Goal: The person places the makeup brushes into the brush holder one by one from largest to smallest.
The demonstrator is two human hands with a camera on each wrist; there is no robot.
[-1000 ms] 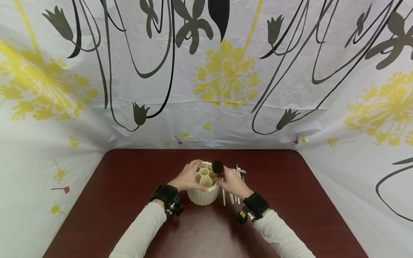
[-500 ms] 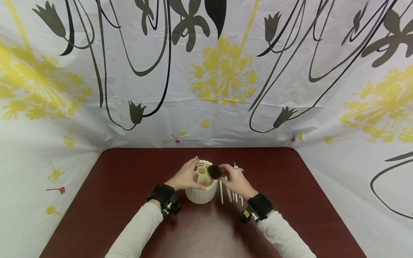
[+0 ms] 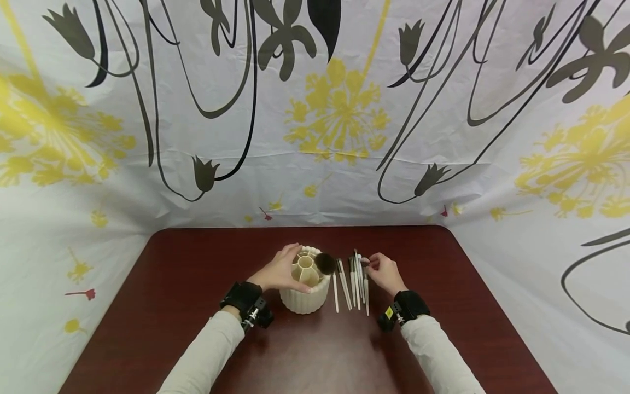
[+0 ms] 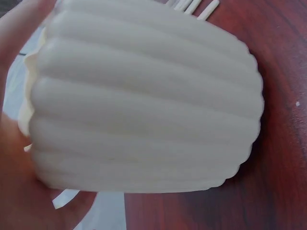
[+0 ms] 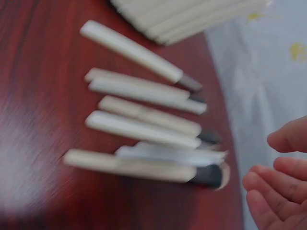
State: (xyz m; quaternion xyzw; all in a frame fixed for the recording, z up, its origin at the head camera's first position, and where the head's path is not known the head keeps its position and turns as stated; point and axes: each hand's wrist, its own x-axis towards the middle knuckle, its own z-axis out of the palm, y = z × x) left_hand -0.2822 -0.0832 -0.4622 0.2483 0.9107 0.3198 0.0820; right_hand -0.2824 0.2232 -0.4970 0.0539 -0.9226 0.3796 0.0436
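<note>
Holder [image 3: 302, 302], round, ribbed and cream-coloured, sits gripped by the left hand [image 3: 279, 272]; one dark, fluffy brush [image 3: 324, 263] already stands in it, while slim white-handled brushes [image 5: 143, 131] remain outside, beside the right hand [image 3: 387, 274], its fingers parted, empty.

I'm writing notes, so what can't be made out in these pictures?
Head view: handle of the dark makeup brush, hidden by its head and the brush holder.
Left wrist view: part of the left hand, cut off by the left edge.
Right wrist view: fine detail on the loose makeup brushes, blurred; part of the right hand, cut off by the right edge.
</note>
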